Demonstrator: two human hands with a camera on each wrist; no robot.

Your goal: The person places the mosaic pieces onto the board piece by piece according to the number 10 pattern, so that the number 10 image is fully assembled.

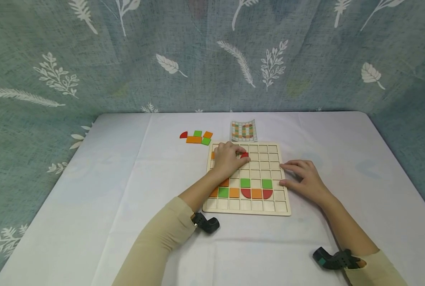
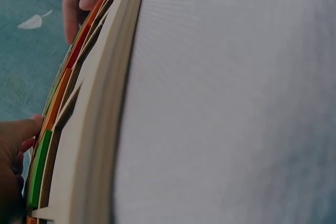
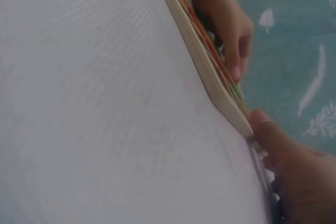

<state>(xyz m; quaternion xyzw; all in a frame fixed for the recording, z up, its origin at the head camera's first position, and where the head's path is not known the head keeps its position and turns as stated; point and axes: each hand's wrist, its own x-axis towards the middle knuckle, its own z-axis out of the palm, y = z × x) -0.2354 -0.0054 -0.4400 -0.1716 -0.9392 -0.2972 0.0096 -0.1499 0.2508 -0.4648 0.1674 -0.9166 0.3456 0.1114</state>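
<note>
A light wooden grid board (image 1: 246, 207) lies on the table, several of its cells filled with orange, green and red tiles. My left hand (image 1: 228, 159) reaches over its upper left part, thumb and fingertips pinching a red curved tile (image 1: 245, 155) at a cell in the second row from the far edge. Part of the board's left side is hidden under that hand and forearm. My right hand (image 1: 305, 179) rests at the board's right edge, thumb and index finger spread along it. In the right wrist view, the right thumb (image 3: 261, 121) touches the board's rim (image 3: 212, 90).
Loose tiles, including an orange rectangle (image 1: 194, 140), a red quarter circle (image 1: 184, 135) and a green square (image 1: 206, 141), lie beyond the board's far left corner. A printed pattern card (image 1: 243, 130) lies behind the board. A leaf-patterned curtain (image 1: 198, 59) hangs behind the white-covered table (image 1: 72, 222).
</note>
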